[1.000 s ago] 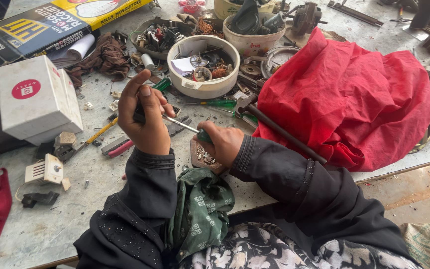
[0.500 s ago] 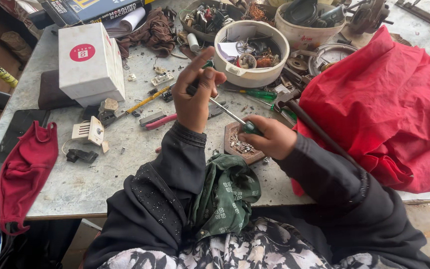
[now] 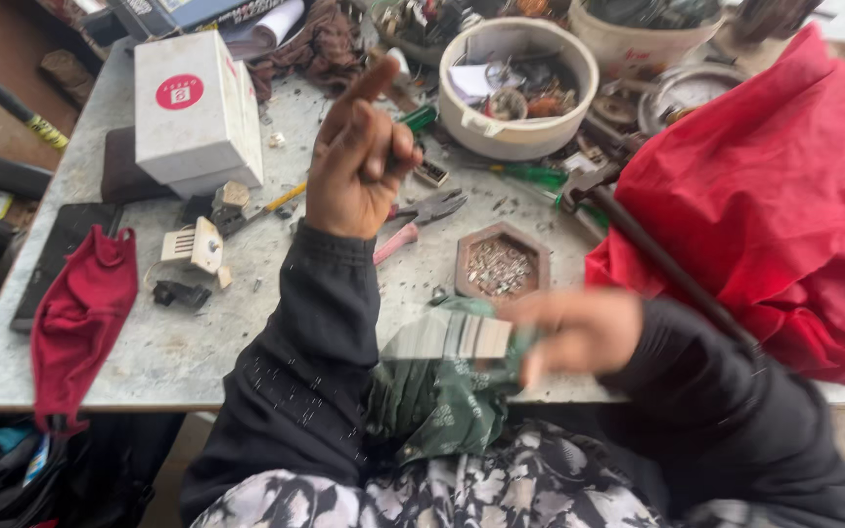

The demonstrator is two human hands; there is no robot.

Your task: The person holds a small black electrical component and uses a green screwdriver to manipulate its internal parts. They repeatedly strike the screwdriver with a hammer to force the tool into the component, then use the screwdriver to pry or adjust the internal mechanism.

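My left hand [image 3: 357, 164] is raised over the worktable, fingers curled in and the index finger pointing up; I see nothing in it. My right hand [image 3: 579, 330] is blurred, low at the table's near edge. It grips a small block with pale and dark stripes [image 3: 447, 335], held over a green cloth [image 3: 437, 406] in my lap. A hexagonal wooden tray [image 3: 471, 256] of small metal bits lies just beyond the right hand. Pliers with pink handles [image 3: 421, 217] lie under the left hand.
A white bowl [image 3: 515, 137] of odd parts, a green-handled screwdriver [image 3: 538, 176] and a dark-handled hammer [image 3: 657, 256] lie beyond. A big red cloth [image 3: 775, 196] fills the right. On the left are a white box [image 3: 193, 112], a small cream part [image 3: 196, 244] and a red mask [image 3: 80, 313].
The hands have come apart: the left rose off the work without the tool it held, and the right drew back toward my lap with the striped block. The view tilted closer.
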